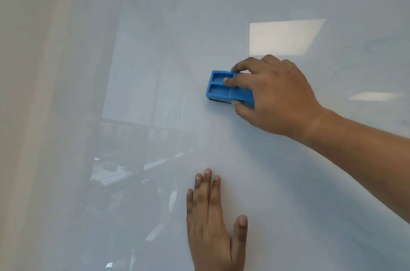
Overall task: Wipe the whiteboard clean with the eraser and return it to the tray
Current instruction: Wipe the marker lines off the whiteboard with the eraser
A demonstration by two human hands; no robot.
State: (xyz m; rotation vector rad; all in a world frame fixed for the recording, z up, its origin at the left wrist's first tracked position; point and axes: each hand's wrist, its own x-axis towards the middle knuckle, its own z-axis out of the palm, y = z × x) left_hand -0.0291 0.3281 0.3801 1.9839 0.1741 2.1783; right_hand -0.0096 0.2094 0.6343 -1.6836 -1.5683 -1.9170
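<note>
The eraser (224, 87) sits just right of the frame's centre, flat against the whiteboard (155, 26). Its long axis runs roughly left to right across the picture, tilted slightly so the free end points left and a little upward, while the other end is hidden under the palm.

It is a bright blue block with a moulded back: two shallow rectangular recesses show side by side at the free end, split by a raised rib. A thin dark strip, the wiping pad, shows along its lower edge where it meets the board.

The right hand (273, 95) comes in from the right edge and grips the eraser, fingers curled over the top edge, one fingertip resting in a recess, thumb pressed to the lower edge. The left hand (210, 222) lies at the bottom centre, spread flat with fingers pointing up the board, holding nothing.

The whiteboard is glossy and pale blue-grey, filling nearly the whole frame. It mirrors ceiling light panels at upper right and dim room furniture at lower left. A beige wall (24, 93) runs down the left edge.
</note>
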